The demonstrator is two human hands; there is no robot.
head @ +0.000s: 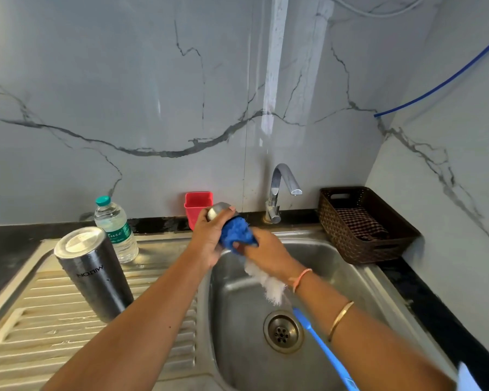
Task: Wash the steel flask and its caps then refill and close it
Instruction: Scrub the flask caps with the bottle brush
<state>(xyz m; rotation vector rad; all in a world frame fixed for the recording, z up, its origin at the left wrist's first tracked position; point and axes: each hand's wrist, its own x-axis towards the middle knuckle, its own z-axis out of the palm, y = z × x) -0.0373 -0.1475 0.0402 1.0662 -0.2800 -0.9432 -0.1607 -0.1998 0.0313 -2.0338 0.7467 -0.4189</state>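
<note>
We see white marble walls (pixel 124 94), grey-veined and glossy with a light streak, meeting in a corner at right. Below, a black counter (pixel 9 244) holds a steel sink (pixel 237 348), ridged drainboard (pixel 40 334) and chrome tap (pixel 280 190).

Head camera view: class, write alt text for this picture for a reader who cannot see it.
Over a steel sink, a person's left hand holds a steel cap while the right hand presses a blue-and-white brush against it. The dark flask stands upside down on the draining board, a plastic water bottle behind it.
</note>
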